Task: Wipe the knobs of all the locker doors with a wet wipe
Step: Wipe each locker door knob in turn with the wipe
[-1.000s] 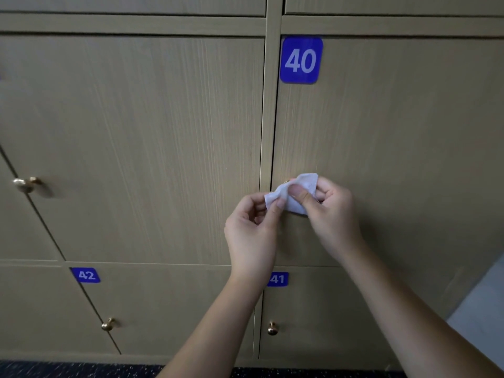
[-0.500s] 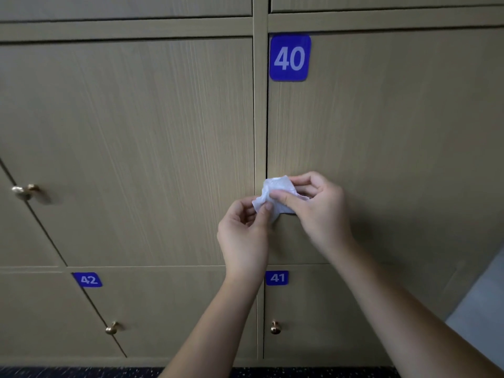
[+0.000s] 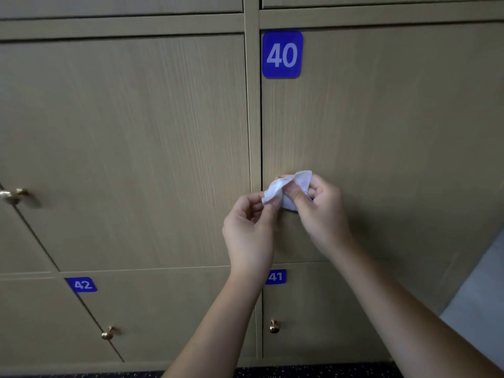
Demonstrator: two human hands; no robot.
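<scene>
Fingers (image 3: pixel 296 192) of both hands pinch the wipe (image 3: pixel 283 188) over door 40's knob (image 3: pixel 278 177); wiping appears underway, and knob 41 (image 3: pixel 274 326) below seemingly comes next.

Single head view: looking forward and slightly down, facing the lockers (image 3: pixel 122 148) close up, at arm's reach; door 40 (image 3: pixel 395 132) filling the right, floor strip (image 3: pixel 300 373) showing along the bottom.

Both forearms are bare from the bottom edge up to the wrists, with no sleeve over them. The left hand (image 3: pixel 249 236) and right hand (image 3: pixel 323 214) have short, unpainted nails.
</scene>
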